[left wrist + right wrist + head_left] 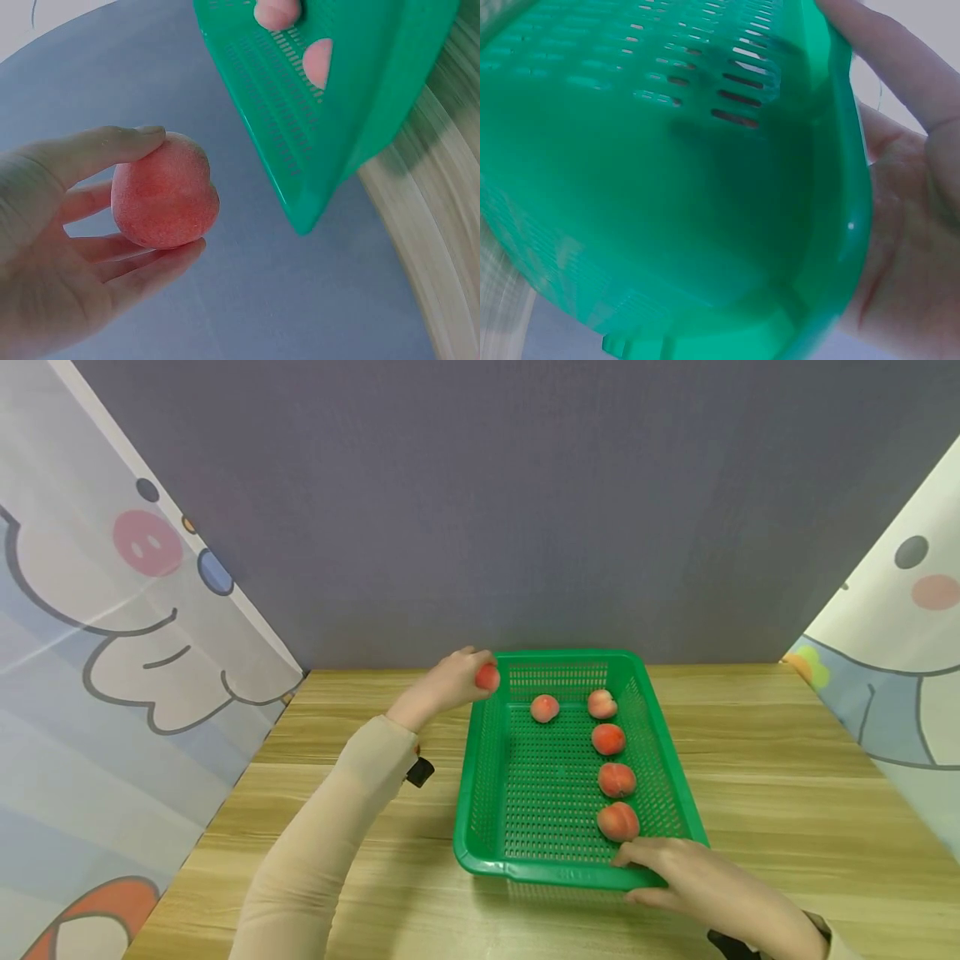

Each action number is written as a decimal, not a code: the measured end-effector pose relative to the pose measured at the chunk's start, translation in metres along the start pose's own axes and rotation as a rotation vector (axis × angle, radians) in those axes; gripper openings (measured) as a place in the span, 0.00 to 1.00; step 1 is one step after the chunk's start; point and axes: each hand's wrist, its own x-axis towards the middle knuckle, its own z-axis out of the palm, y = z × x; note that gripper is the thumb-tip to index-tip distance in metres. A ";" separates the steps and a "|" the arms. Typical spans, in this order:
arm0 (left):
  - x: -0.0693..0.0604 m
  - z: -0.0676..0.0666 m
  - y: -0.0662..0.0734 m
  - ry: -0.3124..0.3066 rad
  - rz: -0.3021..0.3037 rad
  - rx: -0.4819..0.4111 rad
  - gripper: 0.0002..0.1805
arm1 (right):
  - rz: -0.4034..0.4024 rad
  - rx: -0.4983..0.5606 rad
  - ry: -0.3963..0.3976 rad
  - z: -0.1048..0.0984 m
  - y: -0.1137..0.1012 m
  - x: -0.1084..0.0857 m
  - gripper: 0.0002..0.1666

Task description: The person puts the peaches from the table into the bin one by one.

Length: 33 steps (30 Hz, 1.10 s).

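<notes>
My left hand point(459, 679) holds a red peach point(165, 193) between thumb and fingers, above the far left corner of a green plastic basket point(480, 793). In the left wrist view the peach is apart from the basket's rim. My right hand point(678, 875) grips the basket's near right corner, its fingers over the rim point(855, 202) and the thumb outside; some fingertips are hidden in the right wrist view. Inside the basket, one peach point(544, 708) lies near the back left. Several more, among them the nearest peach point(618, 822), form a row along the right side.
The basket stands on a wood-grain table point(390, 860). A grey panel point(480, 510) rises behind the table's far edge. Cartoon-printed sheets flank it, one on the left point(112, 635) and one on the right point(885, 693).
</notes>
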 end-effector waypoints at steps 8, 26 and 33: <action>0.013 0.004 0.017 -0.023 0.039 0.016 0.21 | -0.003 0.000 -0.001 0.000 0.000 0.000 0.12; 0.041 0.026 0.050 -0.123 0.040 0.036 0.22 | -0.010 0.003 0.002 0.001 0.001 0.000 0.13; 0.050 0.040 0.059 -0.165 0.013 0.029 0.23 | 0.001 -0.002 -0.001 0.000 0.000 0.000 0.13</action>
